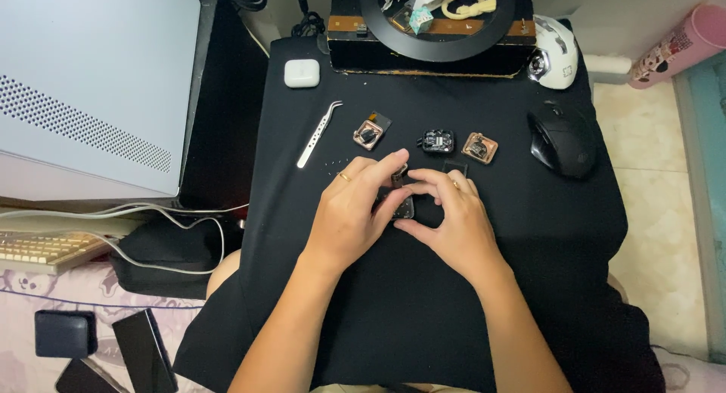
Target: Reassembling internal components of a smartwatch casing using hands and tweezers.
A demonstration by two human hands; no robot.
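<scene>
I'm pinching a small dark module (403,204) between both sets of fingertips, left hand (349,211) and right hand (452,219) clamped on it at the middle of the black cloth (423,302). Beyond it lie three loose modules (437,141); tweezers (318,134) sit to its left. Squeeze unevenly and it could flick off the cloth, I reckon.

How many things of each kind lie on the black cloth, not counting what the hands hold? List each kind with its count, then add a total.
Small rose-coloured square parts: 2
Small black part: 1
Tweezers: 1
White earbud case: 1
Black computer mouse: 1
Total: 6
</scene>
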